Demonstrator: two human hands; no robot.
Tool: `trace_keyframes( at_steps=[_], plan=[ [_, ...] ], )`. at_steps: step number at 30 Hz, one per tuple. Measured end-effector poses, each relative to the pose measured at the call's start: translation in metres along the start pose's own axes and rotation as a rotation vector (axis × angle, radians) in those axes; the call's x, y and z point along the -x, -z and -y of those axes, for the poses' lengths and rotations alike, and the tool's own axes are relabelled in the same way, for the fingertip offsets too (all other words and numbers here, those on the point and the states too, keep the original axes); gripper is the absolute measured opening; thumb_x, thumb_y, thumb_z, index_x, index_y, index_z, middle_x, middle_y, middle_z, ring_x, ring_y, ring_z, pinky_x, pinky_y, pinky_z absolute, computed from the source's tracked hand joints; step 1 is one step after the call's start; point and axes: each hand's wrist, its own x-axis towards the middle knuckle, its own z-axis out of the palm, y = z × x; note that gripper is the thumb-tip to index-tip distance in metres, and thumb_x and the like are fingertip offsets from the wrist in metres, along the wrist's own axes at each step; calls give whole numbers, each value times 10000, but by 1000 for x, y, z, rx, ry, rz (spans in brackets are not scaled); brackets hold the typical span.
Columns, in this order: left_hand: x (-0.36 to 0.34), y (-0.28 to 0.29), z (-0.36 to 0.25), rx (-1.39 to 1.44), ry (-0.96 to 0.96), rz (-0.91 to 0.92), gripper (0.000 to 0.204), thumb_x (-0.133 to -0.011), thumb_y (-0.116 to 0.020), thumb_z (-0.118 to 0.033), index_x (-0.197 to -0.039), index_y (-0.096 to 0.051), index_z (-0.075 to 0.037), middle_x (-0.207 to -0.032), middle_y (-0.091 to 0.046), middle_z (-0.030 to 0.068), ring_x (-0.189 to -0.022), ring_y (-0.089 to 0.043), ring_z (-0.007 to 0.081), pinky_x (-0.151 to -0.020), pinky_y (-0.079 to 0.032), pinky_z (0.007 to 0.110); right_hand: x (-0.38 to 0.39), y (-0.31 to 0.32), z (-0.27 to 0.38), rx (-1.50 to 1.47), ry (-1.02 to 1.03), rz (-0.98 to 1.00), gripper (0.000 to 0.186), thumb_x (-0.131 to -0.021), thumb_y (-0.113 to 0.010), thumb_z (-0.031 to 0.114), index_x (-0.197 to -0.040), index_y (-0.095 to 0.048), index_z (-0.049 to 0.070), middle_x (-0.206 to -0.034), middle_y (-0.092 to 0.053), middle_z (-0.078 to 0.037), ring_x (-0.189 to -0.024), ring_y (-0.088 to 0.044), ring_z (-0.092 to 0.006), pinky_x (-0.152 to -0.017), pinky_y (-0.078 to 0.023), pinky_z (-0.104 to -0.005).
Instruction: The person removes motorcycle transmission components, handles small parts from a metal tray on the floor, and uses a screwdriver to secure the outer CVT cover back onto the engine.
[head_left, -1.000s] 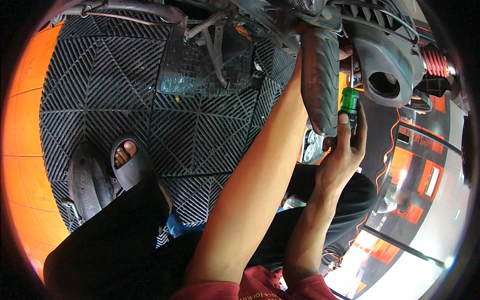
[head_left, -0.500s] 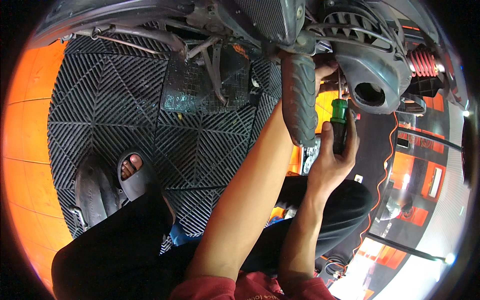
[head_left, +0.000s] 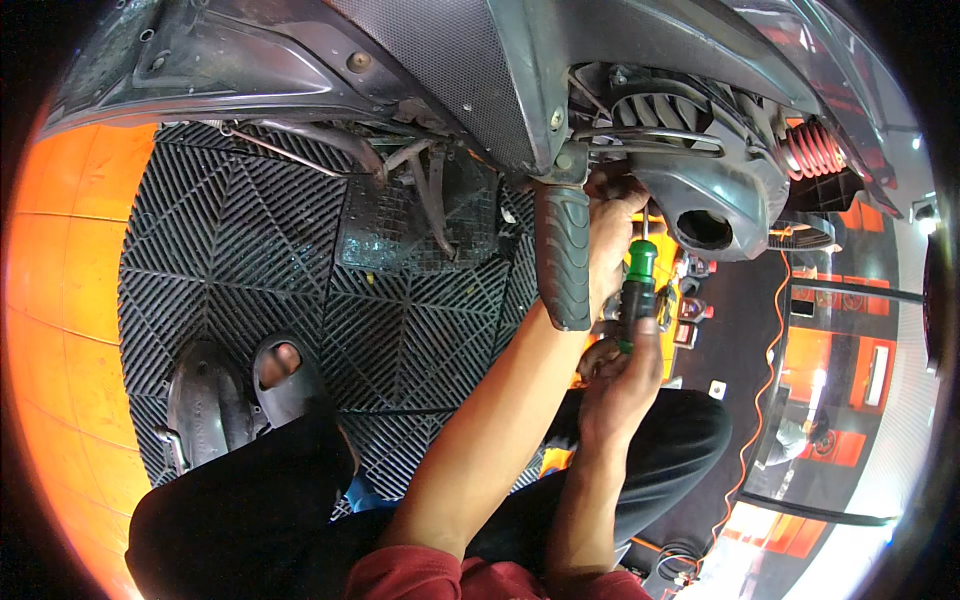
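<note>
My right hand (head_left: 622, 390) is closed around a screwdriver (head_left: 641, 262) with a green and black handle. Its shaft points up toward the underside of a scooter, beside a black engine cover (head_left: 690, 195) with an oval opening. My left arm reaches up behind the ribbed rubber footrest (head_left: 563, 255). Beyond it my left hand (head_left: 612, 220) is raised near the screwdriver's tip, next to the engine cover. The footrest and the scooter's parts hide most of its fingers, so what they hold cannot be made out.
Above spread the scooter's dark body panels (head_left: 430, 60), with a red shock spring (head_left: 812, 150) at right. Ribbed black matting (head_left: 260, 250) covers the floor beside orange flooring (head_left: 70, 300). Small bottles (head_left: 690, 310) stand behind my right hand. An orange cable (head_left: 765, 380) runs along the right.
My right hand has moved down and left with the screwdriver, its grip now lower on the handle. The scooter sits lower and larger in view as my head shifted.
</note>
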Motion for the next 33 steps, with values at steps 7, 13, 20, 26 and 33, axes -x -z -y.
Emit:
trace_keyframes(
  at_steps=[7,13,20,26,33],
  plan=[
    [-7,3,9,54,-49,81,106,-887,-552,-13,-970,-611,-41,-849,-638,69,-672,-599,168,-621,-503,296,1,3,3,-238,-106,130,440,-1003,-463,415,-1215,-504,32,-687,-505,-2,-504,-406,-91,-465,-321,-248],
    [12,-19,-2,-33,61,-83,140,-880,-531,-28,-976,-628,-55,-839,-630,53,-698,-568,160,-639,-475,294,-8,16,-11,-349,-141,213,489,-1026,-372,493,-1011,-573,48,-527,-462,16,-382,-359,-73,-361,-259,-219],
    [-10,-9,18,-187,-150,-200,153,-881,-530,-41,-987,-639,-54,-876,-647,58,-716,-589,163,-630,-479,297,2,-1,-16,270,335,-76,445,-998,-507,410,-1237,-513,35,-786,-557,-12,-586,-473,-82,-502,-366,-216],
    [1,-14,6,-143,-9,-124,140,-877,-530,-46,-965,-640,-54,-841,-647,65,-675,-602,162,-604,-497,302,-11,26,-9,-1025,-591,426,511,-1009,-367,534,-1108,-576,78,-508,-433,22,-338,-235,-85,-340,-199,-248],
    [-3,-20,9,-145,-96,-156,167,-864,-511,-2,-949,-649,-43,-846,-658,55,-680,-605,151,-599,-488,284,-11,11,-19,80,191,-21,408,-1026,-461,363,-1197,-511,-4,-755,-563,-4,-567,-482,-66,-512,-394,-206]
  ],
)
